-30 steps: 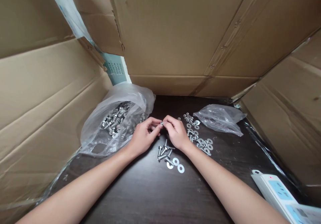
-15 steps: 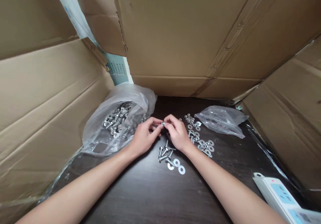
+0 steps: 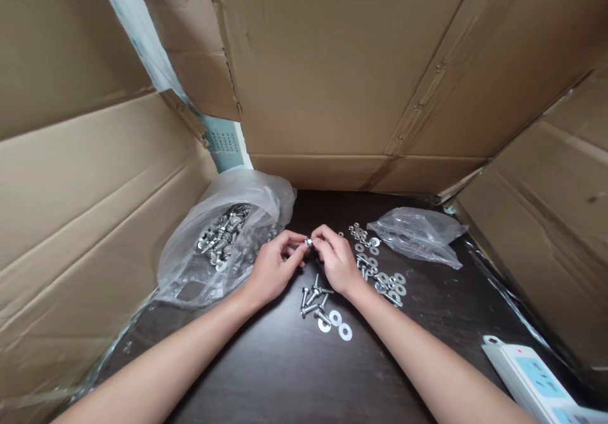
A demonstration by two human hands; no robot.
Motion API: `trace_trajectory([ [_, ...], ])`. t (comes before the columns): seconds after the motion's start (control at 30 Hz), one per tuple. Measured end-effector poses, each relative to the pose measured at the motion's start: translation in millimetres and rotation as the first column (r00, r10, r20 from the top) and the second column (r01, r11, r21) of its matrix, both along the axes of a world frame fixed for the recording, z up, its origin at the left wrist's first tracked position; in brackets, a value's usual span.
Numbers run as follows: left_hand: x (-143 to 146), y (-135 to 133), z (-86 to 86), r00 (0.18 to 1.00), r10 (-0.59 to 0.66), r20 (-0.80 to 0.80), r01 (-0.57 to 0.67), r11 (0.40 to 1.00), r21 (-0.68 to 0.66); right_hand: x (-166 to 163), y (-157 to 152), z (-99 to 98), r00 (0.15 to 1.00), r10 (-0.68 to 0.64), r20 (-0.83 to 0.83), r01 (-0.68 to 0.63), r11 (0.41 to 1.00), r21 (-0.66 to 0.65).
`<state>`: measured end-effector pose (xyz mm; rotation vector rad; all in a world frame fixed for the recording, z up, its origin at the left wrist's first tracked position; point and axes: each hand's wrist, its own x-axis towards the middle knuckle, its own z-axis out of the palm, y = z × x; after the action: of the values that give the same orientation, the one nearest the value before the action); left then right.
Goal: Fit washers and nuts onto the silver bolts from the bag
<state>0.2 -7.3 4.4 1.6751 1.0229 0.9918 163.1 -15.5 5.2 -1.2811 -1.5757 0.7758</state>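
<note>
My left hand (image 3: 275, 264) and my right hand (image 3: 335, 259) meet fingertip to fingertip above the dark table (image 3: 266, 373). Both pinch one small metal bolt (image 3: 308, 242) between them. Just below the hands lies a small heap of loose bolts (image 3: 312, 299) with three flat washers (image 3: 336, 324) beside it. To the left an open clear plastic bag (image 3: 223, 237) holds a pile of bolts. Right of my right hand, several washers and nuts (image 3: 380, 271) are scattered on the table.
A flat, near-empty clear bag (image 3: 414, 234) lies at the back right. A white power strip (image 3: 532, 380) sits at the front right edge. Cardboard walls (image 3: 342, 69) enclose the table on the left, back and right.
The hands stay together on the bolt with only small finger shifts. The camera has tipped slightly, so everything sits a little lower in view.
</note>
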Motion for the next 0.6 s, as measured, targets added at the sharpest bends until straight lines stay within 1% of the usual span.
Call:
trace_trajectory([
  [0.1,0.3,-0.1,0.5,1.000,-0.004,-0.005,0.004,1.000,0.007,1.1,0.4,0.0,1.000,0.028,-0.006,-0.028,1.000,-0.008],
  [0.2,0.3,-0.4,0.7,0.999,-0.018,-0.027,0.019,0.999,0.027,1.3,1.2,-0.9,0.998,0.050,0.026,-0.049,0.999,-0.014],
  [0.33,0.1,-0.2,0.5,0.999,-0.022,-0.040,0.024,0.999,0.030,0.3,0.6,-0.8,0.998,0.020,0.068,-0.019,1.000,-0.015],
  [0.47,0.2,0.6,-1.1,1.000,-0.006,-0.023,0.007,1.000,0.022,0.5,-0.6,0.3,1.000,-0.003,0.022,0.003,1.000,-0.002],
  [0.6,0.2,0.9,-2.1,1.000,-0.011,-0.030,0.011,1.000,0.021,1.5,0.4,-0.4,0.999,0.032,0.006,-0.032,0.999,-0.016],
])
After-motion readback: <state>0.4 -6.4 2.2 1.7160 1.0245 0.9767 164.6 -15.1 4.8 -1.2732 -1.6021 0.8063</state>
